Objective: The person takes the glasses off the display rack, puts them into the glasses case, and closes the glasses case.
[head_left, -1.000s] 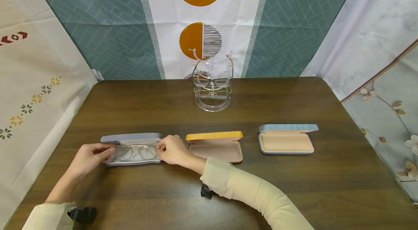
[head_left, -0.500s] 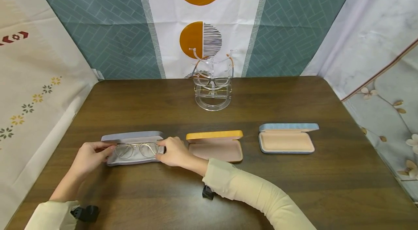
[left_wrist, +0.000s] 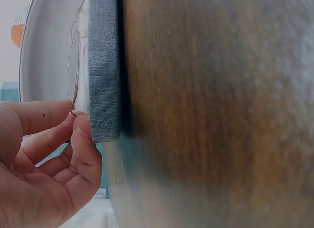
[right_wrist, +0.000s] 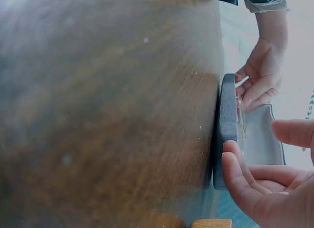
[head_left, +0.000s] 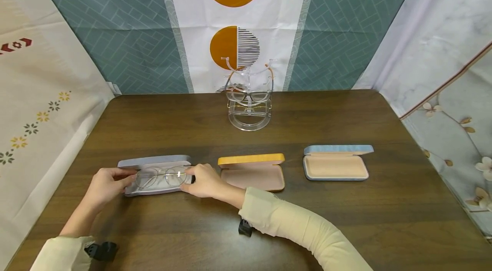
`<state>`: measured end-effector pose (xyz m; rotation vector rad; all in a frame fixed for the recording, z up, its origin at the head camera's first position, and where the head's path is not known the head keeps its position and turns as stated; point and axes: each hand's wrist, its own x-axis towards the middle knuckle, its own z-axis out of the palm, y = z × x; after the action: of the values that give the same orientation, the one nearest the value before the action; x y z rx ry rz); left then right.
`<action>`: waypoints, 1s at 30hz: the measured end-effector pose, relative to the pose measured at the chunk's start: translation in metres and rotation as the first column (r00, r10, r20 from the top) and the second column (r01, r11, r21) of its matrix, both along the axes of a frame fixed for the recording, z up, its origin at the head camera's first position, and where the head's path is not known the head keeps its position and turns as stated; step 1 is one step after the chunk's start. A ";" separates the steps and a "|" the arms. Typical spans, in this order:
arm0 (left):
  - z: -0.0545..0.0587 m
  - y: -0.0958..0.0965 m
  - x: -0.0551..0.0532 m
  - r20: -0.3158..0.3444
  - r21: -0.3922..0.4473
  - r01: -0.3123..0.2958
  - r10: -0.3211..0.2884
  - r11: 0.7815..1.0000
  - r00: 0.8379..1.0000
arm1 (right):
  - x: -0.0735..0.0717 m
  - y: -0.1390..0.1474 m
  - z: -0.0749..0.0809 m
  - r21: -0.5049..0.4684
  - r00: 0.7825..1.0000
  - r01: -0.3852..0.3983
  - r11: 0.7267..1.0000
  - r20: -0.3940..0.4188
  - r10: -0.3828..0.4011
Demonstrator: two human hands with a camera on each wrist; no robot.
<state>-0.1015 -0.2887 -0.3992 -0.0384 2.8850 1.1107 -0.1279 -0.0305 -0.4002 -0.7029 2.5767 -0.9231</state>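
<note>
A grey-blue glasses case (head_left: 153, 160) stands open at the table's left, with thin gold-rimmed glasses (head_left: 163, 173) in its pale lower half. My left hand (head_left: 105, 185) pinches the left end of the frame between thumb and finger; the left wrist view shows this grip on the rim close up. At the opposite end is my right hand (head_left: 207, 180). Its thumb and forefinger are spread apart in the right wrist view, with the thumb (right_wrist: 231, 152) against the case's edge. Part of the frame's right end is hidden behind those fingers.
A yellow glasses case (head_left: 251, 160) lies open just right of my right hand, partly behind the forearm. Further right is an open light-blue case (head_left: 338, 167). At the back, a clear display stand (head_left: 250, 125) carries glasses. Cloth hangings surround the wooden table (head_left: 307, 219).
The glasses have tipped lower into the case, their lenses lying flatter. My right thumb and forefinger have parted a little at the right end. The left hand has barely moved.
</note>
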 end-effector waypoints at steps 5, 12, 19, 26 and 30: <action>0.002 0.000 -0.001 0.014 -0.034 0.012 -0.011 0.999 1.000 | -0.001 0.002 0.001 -0.001 1.000 -0.003 1.000 -0.009 0.003; 0.005 -0.002 0.001 0.012 0.021 0.040 -0.040 0.999 0.999 | 0.001 0.007 0.006 -0.087 0.996 0.049 0.995 0.073 -0.043; 0.007 -0.009 0.009 0.010 0.074 0.037 -0.037 0.997 0.999 | 0.005 0.012 0.006 -0.191 0.992 0.089 0.978 0.103 -0.071; 0.010 -0.017 0.020 -0.005 0.105 0.008 -0.008 0.994 1.000 | 0.009 0.014 0.005 -0.211 0.987 0.120 0.970 0.129 -0.094; 0.012 -0.021 0.021 -0.001 0.091 -0.013 0.013 0.996 1.000 | 0.011 0.015 0.006 -0.198 0.981 0.149 0.969 0.149 -0.120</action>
<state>-0.0800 -0.3098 -0.3869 -0.0533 2.8359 1.2429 -0.1171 -0.0158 -0.3945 -0.5014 2.4544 -1.2531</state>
